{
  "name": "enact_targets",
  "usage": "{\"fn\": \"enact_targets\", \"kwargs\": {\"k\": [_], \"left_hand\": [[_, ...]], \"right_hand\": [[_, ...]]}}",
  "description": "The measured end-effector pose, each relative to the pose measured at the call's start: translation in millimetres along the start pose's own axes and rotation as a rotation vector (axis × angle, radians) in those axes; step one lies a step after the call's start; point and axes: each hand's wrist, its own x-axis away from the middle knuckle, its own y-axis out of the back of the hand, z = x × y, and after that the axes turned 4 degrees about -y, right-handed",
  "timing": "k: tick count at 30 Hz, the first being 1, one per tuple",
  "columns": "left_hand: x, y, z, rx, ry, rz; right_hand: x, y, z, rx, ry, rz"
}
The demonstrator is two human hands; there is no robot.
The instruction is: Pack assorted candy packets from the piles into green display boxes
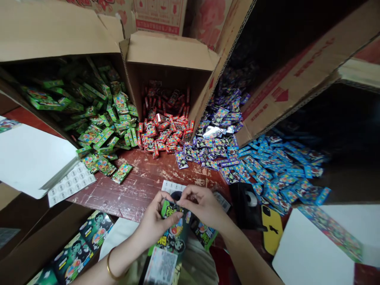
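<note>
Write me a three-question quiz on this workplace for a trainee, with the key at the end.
1. True or false: the red packs lie between the green packs and the purple packs.
2. What is the left hand holding?
A) a yellow phone
B) a black-and-green printed package
C) a sheet of round stickers
3. Fill in the blank: the gold-coloured bangle is worn on the person's ____ arm.

Key: 1. True. 2. B. 3. Left.
</note>
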Motion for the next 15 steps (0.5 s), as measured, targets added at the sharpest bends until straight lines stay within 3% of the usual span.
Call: {"fn": "enact_targets", "kwargs": {"k": [3, 7, 10, 15], "left_hand": [[1.4, 0.2, 1.9, -0.037, -0.008, -0.018], [1.6, -2.3, -1.8, 0.019, 0.018, -0.043], [-1.7, -0.5, -10.2, 0.02, 0.01, -0.127], [-6.5, 27.2, -11.3, -0.228, -0.153, -0.379]], "right_hand": [[-0.3, -5.3, -3.4, -0.096, -0.047, 0.009], [-4.7, -17.7, -16.2, -0.604, -0.283, 0.103], [-6.9, -29.3, -28.1, -0.872, -0.43, 0.089], [7.9, -53.7, -35.4, -0.761, -0.217, 0.014]]}}
